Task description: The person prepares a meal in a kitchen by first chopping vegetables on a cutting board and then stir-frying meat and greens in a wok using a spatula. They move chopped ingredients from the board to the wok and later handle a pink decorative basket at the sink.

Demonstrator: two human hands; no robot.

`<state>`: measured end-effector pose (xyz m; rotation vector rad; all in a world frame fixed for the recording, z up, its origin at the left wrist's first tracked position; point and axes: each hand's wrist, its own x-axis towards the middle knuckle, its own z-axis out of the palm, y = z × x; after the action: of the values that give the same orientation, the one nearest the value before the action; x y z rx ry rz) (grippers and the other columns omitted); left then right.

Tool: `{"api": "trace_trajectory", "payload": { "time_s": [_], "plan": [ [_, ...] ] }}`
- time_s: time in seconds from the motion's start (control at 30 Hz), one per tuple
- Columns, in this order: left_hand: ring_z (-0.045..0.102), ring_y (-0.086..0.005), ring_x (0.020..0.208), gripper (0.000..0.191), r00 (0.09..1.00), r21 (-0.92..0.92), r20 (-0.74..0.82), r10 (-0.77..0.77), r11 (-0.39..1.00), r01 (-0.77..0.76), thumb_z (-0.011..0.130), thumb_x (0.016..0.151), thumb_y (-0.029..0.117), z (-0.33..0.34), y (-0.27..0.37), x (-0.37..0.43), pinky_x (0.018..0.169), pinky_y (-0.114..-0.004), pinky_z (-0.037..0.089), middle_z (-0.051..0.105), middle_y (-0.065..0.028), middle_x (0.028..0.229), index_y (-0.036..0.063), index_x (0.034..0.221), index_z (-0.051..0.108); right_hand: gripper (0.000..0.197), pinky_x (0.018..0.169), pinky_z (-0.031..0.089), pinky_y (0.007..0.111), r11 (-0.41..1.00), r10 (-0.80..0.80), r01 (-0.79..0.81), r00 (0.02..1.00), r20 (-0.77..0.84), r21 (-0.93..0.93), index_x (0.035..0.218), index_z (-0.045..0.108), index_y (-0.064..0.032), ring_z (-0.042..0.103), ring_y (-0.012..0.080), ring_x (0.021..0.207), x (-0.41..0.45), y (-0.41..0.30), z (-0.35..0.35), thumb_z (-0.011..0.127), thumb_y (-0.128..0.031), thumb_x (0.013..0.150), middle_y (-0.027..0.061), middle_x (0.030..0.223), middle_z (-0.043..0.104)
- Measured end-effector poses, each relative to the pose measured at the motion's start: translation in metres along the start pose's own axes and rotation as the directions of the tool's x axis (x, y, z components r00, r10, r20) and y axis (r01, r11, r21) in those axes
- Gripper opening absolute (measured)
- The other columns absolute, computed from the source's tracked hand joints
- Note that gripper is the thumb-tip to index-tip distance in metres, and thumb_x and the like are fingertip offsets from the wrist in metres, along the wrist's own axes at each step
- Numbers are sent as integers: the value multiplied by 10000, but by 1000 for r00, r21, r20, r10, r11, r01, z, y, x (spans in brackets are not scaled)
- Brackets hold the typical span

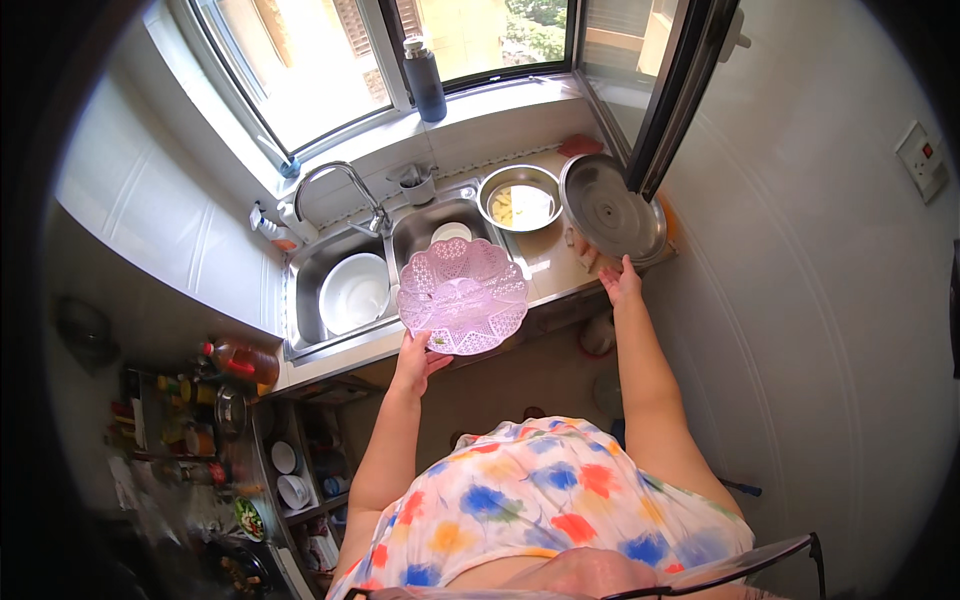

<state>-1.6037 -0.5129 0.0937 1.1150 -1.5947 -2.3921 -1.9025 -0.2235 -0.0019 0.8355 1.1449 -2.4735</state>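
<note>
A pink openwork plastic basket [463, 296] with a scalloped rim is in my left hand [417, 366], which grips its near edge. The basket is over the front of the sink's right bowl, and a small green scrap [439, 341] sticks to it. My right hand [622, 283] is palm up with its fingers apart, at the near rim of a round stainless steel lid or shallow pan [613, 206]. Whether the fingertips touch that rim I cannot tell. Left of it stands a steel basin [519, 174] with pale yellow pieces [504, 208] in liquid.
A white basin [355, 292] sits in the left sink bowl [307, 300] beside the tap [330, 166]. Behind the tap is the window sill, with a dark flask [425, 82]. The open window sash [675, 97] reaches over the steel lid or pan. Bottles and shelves crowd the left.
</note>
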Motion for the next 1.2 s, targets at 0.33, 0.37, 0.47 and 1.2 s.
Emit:
{"api": "trace_trajectory", "payload": {
  "time_s": [0.33,0.37,0.47,1.2],
  "plan": [
    [611,-261,834,418,999,-30,48,16,999,-14,441,882,281,17,38,86,699,-358,529,530,-114,1093,94,1239,333,122,499,517,292,963,-262,258,964,-40,-79,892,463,-36,574,183,607,12,-27,-1,512,-121,819,68,732,551],
    [611,-261,834,418,998,-26,57,11,1000,-10,441,882,281,23,45,93,699,-358,529,530,-114,1093,94,1239,333,148,469,507,282,947,-306,295,949,-73,-126,901,445,-39,574,173,585,1,-32,-2,516,-137,814,72,740,557],
    [620,-272,829,462,991,51,132,32,998,-39,461,881,365,47,68,126,695,-347,525,528,-117,1119,98,1237,338,155,464,492,268,932,-338,323,938,-75,-166,881,428,-58,559,155,573,-31,-49,-17,529,-153,810,56,730,543],
    [510,-261,1086,945,849,460,520,-94,868,-186,588,791,483,283,66,275,710,-309,504,329,-200,1350,5,1392,38,141,442,437,237,818,-575,496,687,-444,-292,879,430,-73,511,124,556,-208,-51,-97,527,-161,827,34,749,508]
  ]
}}
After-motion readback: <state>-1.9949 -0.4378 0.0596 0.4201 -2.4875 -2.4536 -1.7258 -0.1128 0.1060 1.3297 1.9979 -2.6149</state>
